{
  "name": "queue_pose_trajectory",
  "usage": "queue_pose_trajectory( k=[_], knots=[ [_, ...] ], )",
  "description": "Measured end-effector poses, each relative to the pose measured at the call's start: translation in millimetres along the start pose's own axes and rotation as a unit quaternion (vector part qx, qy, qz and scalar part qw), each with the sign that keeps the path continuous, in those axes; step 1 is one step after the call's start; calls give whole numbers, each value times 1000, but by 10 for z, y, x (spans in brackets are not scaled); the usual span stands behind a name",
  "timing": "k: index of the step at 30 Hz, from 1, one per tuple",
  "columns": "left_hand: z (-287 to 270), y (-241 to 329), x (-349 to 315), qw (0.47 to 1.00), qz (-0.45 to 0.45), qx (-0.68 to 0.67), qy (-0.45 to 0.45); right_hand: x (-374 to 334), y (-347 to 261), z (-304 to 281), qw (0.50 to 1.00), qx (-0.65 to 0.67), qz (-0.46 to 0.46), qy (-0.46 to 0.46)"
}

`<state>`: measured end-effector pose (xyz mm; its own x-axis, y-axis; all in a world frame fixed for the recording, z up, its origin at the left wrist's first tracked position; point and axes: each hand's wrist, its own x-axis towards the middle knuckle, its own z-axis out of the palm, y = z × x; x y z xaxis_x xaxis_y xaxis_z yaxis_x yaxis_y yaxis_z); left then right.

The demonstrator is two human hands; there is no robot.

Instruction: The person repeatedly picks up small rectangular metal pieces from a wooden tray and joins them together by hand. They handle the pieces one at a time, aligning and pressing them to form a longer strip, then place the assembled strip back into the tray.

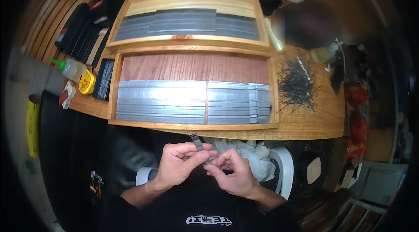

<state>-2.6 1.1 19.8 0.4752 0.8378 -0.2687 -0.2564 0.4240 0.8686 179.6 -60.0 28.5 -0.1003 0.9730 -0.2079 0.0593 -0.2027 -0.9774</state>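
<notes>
Just beyond my lap, my left hand (182, 165) is closed round a short, narrow dark grey metal strip (197, 142), its upper end standing out above the fingers. My right hand (233, 173) pinches close by at the strip's lower end; the fingertips hide what exactly they grip. Beyond the hands lies a wooden tray (192, 126) with a reddish-brown bottom. Rows of silvery grey metal strips (161, 103) cover its nearer half. A second wooden tray (183, 42) sits behind it, holding darker grey strips (183, 22).
A heap of thin black pins (297, 83) is on the wooden table (323, 118) at right. At left stand a green-tipped bottle (72, 69), a yellow tape measure (87, 82) and a black box (104, 80). A white cloth (257, 157) and white chair arm (284, 173) are near my right hand.
</notes>
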Motion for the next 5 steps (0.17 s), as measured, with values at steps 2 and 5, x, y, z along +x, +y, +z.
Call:
queue_pose_trajectory(
  k=[2,5],
  knots=[
    [10,107,28,1000,-11,5,-11,82,-70,-16,994,-70,-82,-1],
    [-65,139,70,998,27,49,-11,146,-149,-83,985,-109,-132,-4]
  ],
)
